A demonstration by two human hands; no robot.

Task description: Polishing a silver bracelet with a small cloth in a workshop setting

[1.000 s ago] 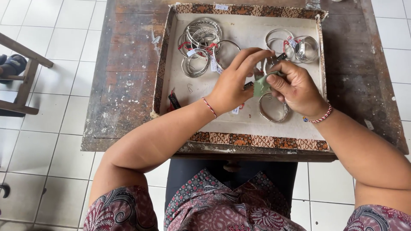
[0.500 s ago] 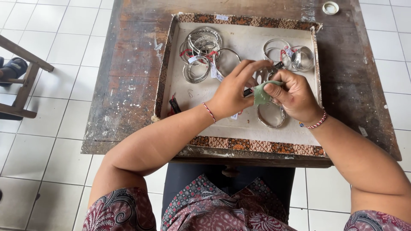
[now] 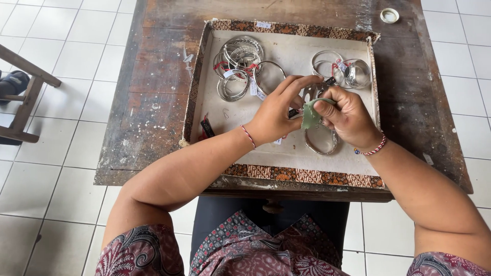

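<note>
While both hands meet over the middle of the tray, the right hand [image 3: 348,116] pinches a small pale-green scrap of cloth or abrasive pad [image 3: 310,115] between thumb & fingers, pressed against a pierced silver-coloured metal piece [image 3: 310,94] that the left hand [image 3: 279,113] grips at its edge, fingers curled round it. A thin dark stick-like tool [image 3: 330,81] pokes out just above the right hand's knuckles; can't tell which hand really carries it. Both wrists wear thin red string bracelets, the right one w/ a few beads.

Just below the right hand a plain silver bangle [image 3: 321,141] lies flat on the tray floor, partly hidden by the hand. Up-left sits a cluster of silver bangles w/ small red-and-white tags [image 3: 240,66]; up-right a second, smaller group of tagged silver bangles [image 3: 342,70]. A small dark red-and-black object [image 3: 206,128] rests near the tray's left wall.

All of it sits in a shallow cream-lined tray w/ a patterned brown-and-orange border [image 3: 302,175], on a worn dark wooden desk [image 3: 153,102] over white floor tiles; a small round white lid [image 3: 389,15] lies at the desk's far right corner.

Progress, as a judgement: one piece is under the pad now, prob. mid-rub. Whether the two tagged groups are done or waiting can't be read from here.
</note>
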